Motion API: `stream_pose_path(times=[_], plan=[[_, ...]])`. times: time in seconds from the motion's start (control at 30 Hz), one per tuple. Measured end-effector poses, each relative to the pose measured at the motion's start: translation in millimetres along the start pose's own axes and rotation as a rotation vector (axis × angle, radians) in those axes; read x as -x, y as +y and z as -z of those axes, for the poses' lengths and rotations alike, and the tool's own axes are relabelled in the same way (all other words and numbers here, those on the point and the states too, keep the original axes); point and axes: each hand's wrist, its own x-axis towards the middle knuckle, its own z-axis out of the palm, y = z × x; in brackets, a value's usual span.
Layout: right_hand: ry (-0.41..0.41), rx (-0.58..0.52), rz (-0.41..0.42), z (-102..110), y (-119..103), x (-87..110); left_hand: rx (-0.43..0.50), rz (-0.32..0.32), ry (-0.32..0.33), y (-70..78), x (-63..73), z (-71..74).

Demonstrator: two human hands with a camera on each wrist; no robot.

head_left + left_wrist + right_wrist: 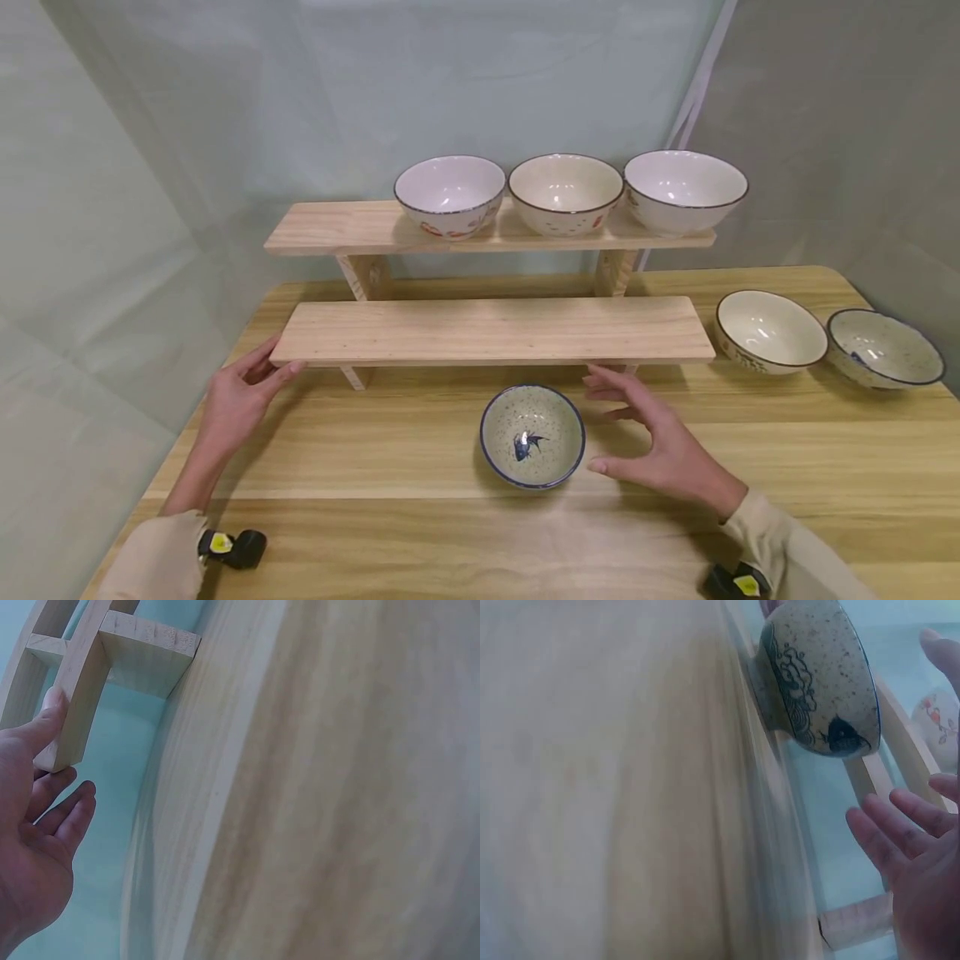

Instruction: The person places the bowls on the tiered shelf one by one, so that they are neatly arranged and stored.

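Observation:
A speckled grey bowl [532, 437] with a blue rim and a blue fish inside stands upright on the table in front of a two-tier wooden shelf [487, 333]. Just right of this bowl is my right hand [652, 437], its fingers spread and a gap left between hand and rim. The right wrist view shows the side of the bowl [817, 679], dark blue patterns on it. My left hand [240, 396] holds the left end of the lower shelf board. In the left wrist view the thumb lies on the board's edge [79, 697], with the other fingers around its end.
On the upper board stand three bowls: a white one [450, 187], a cream one [566, 187] and another white one [686, 187]. Right of the shelf, a cream bowl [772, 333] and a speckled bowl [885, 350] sit close together on the table [375, 450].

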Motion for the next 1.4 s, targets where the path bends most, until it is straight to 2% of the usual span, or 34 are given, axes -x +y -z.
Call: stream_pose_path(times=[0.13, 0.7, 1.07, 1.4], plan=[[-0.016, -0.01, -0.02, -4, 1, 1.1, 0.002, -0.001, -0.003, 0.0, -0.1, 0.4], [-0.069, -0.025, -0.013, -19, 6, -1.3, 0.013, -0.001, -0.004, 0.6, 1.1, 1.3], [-0.092, 0.038, -0.085, -27, 1, -2.3, 0.0, 0.007, -0.004, 2.5, 1.0, 0.6], [-0.094, 0.073, -0.133, -35, 0, -5.5, 0.009, -0.021, 0.01, 2.3, 1.2, 1.6]])
